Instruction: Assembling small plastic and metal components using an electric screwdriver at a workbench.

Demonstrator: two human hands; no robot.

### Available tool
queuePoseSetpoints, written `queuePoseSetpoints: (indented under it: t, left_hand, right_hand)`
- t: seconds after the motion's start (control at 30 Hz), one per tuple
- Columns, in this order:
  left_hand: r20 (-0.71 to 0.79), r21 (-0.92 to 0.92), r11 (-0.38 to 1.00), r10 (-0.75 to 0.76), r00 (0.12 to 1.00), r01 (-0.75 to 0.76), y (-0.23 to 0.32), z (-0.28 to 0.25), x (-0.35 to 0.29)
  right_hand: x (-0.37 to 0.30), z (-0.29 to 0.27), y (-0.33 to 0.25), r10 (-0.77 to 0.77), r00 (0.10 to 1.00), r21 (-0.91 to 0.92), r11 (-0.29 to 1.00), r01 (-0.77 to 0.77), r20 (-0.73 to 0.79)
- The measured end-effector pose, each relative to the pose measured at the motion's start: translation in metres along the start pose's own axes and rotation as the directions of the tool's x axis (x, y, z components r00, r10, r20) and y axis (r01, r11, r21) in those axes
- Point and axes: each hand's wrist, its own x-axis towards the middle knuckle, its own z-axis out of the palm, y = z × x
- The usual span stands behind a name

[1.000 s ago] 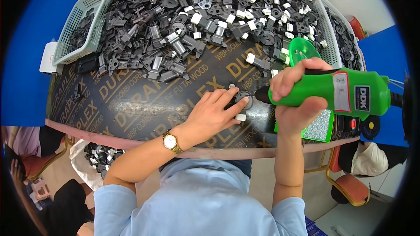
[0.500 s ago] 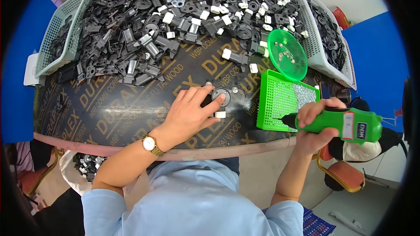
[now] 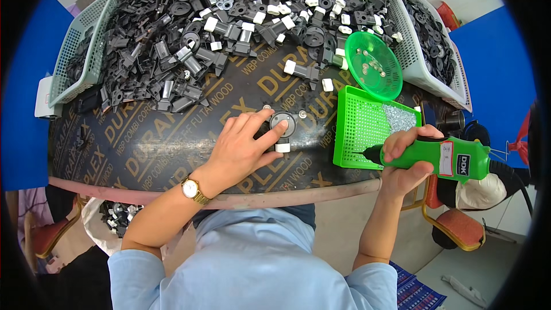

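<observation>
My left hand (image 3: 236,144) holds a small black part with a round disc (image 3: 283,124) down on the table, one fingertip pressing on the disc. A white block (image 3: 283,147) sticks out from the part's near side, close to my thumb. Two small shiny round pieces lie by its far edge, one of them a metal ring (image 3: 302,114). My right hand (image 3: 406,158) is wrapped around a green electric screwdriver (image 3: 445,158). Its dark tip points left, over the near end of a green perforated tray (image 3: 343,132) with many small silvery screws (image 3: 400,117) at its right side.
A green round basket (image 3: 396,83) with several small metal pieces leans beyond the tray. A large heap of black parts and white blocks (image 3: 189,40) covers the table's far side. Pale baskets of black parts stand at left (image 3: 94,60) and right (image 3: 404,37). The table edge (image 3: 298,196) runs near me.
The whole view has shifted slightly, so the table things sit a little farther left. My left hand stays on the black part, and the screwdriver remains over the tray.
</observation>
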Motion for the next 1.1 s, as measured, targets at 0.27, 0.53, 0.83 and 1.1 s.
queuePoseSetpoints:
  t: [0.27,0.53,0.83,1.1]
  left_hand:
    - [-0.009,-0.001,1.000,0.001,1.000,-0.001,0.001,-0.001,0.001]
    - [-0.031,0.000,1.000,0.012,0.999,-0.012,-0.001,0.001,-0.001]
    - [-0.017,-0.022,1.000,-0.010,1.000,0.010,0.000,0.001,-0.001]
    - [-0.042,-0.005,1.000,-0.006,0.999,0.005,-0.002,0.005,-0.003]
  right_hand:
    - [-0.004,0.011,-0.003,-0.056,0.998,-0.091,0.994,0.055,-0.007]
    - [0.001,-0.002,-0.013,-0.055,0.998,0.013,0.998,0.054,0.029]
    - [0.024,0.065,-0.019,-0.157,0.985,0.251,0.958,0.135,0.068]
    - [0.029,0.126,0.007,-0.121,0.955,0.272,0.961,0.045,0.271]
